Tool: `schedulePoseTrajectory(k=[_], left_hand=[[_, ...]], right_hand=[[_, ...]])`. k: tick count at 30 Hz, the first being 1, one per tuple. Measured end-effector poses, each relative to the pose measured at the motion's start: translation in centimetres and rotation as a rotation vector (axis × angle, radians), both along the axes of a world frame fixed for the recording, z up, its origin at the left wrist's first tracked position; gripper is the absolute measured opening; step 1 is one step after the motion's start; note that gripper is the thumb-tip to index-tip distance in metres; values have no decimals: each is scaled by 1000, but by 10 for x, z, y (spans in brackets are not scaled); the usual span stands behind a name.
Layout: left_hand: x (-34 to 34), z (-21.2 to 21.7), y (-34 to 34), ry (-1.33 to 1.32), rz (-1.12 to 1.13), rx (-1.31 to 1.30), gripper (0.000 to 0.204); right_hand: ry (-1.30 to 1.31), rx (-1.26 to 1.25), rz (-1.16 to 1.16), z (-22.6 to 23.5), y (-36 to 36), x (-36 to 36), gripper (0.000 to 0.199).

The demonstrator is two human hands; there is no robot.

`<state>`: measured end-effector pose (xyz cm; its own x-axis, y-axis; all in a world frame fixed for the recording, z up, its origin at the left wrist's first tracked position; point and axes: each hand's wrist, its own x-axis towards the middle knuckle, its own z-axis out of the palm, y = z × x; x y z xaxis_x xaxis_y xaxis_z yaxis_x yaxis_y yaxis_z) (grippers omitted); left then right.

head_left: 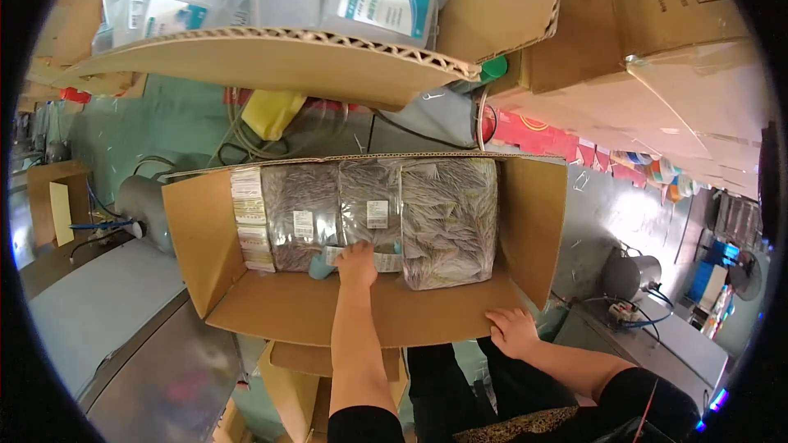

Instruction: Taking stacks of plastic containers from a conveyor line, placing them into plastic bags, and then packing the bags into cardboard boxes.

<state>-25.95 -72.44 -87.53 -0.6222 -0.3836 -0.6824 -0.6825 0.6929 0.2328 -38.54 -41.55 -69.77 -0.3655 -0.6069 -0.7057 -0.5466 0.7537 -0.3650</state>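
An open cardboard box [271,305] lies before me. Inside, a row of plastic-wrapped grey packs [447,221] fills the far side, two of them with white labels. A stack of white, paper-like pieces [251,221] stands at the row's left end. My left hand [357,265] reaches in at the middle pack, its fingers bent over a white strip [388,262]. Light-blue material [321,267] shows beside the strip; the fingers partly cover both. My right hand [513,333] rests on the box's near right edge, fingers apart and laid on the cardboard.
A second carton [271,57] at the top holds clear plastic cases [386,0] with white and teal labels. More large cartons [657,82] stand at the upper right. A yellow object [272,113] and cables lie behind the box. Grey machine-like cylinders [632,276] flank it.
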Motion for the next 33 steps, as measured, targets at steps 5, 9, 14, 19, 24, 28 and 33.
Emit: schedulePoseTrajectory(k=[5,9,14,19,24,28,33], left_hand=[[-8,-32,20,-232,-143,26,35],[-19,-4,0,-341,-174,103,29],[19,65,-60,-194,310,601,29],[-4,163,-7,132,508,885,25],[-21,182,26,370,325,939,24],[-20,169,46,411,162,946,23],[-10,148,54,370,299,967,23]], right_hand=[[74,-152,81,-6,0,9,31],[50,-103,61,-2,0,5,32],[-159,77,-177,4,-25,-12,32],[-159,-566,-313,21,-104,-18,33],[-138,-632,-188,14,-126,-16,28],[-232,-661,-236,4,-107,-24,21],[-425,-390,-380,-14,-96,-36,17]])
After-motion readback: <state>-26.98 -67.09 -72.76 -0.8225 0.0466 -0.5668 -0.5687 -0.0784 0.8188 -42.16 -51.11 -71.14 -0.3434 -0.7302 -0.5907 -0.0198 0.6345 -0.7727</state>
